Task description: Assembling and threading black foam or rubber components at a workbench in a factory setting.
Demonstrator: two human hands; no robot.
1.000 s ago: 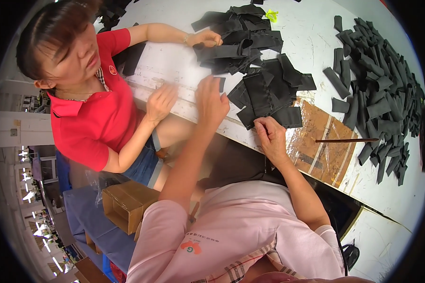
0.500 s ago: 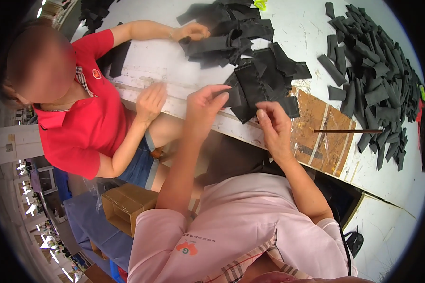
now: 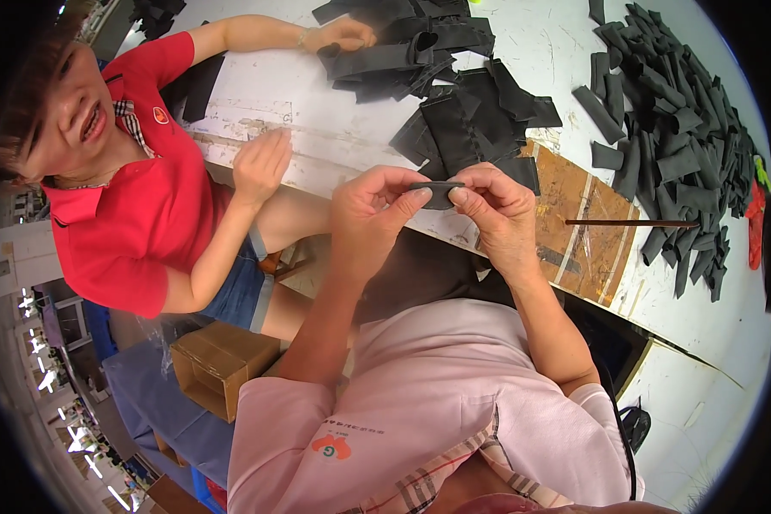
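Note:
Between my two hands, above the table's near edge, is a small black fabric piece (image 3: 438, 195). My left hand (image 3: 375, 214) pinches its left end between thumb and fingers. At the other end, my right hand (image 3: 499, 214) grips it the same way. The piece's upper edge looks folded or doubled, and its lower part hangs between my thumbs. Just beyond my hands lies a loose heap of flat black fabric pieces (image 3: 458, 128) on the white table (image 3: 325, 120).
A large pile of black fabric strips (image 3: 681, 128) covers the right side. A brown board (image 3: 587, 248) with a thin brown rod (image 3: 630, 224) lies at the near edge. A person in a red shirt (image 3: 158, 206) sits at left. A cardboard box (image 3: 218, 368) stands beside me.
My right hand has moved left to my left hand and taken the fabric piece's free end. The piece, held earlier only by my left hand, is now between both.

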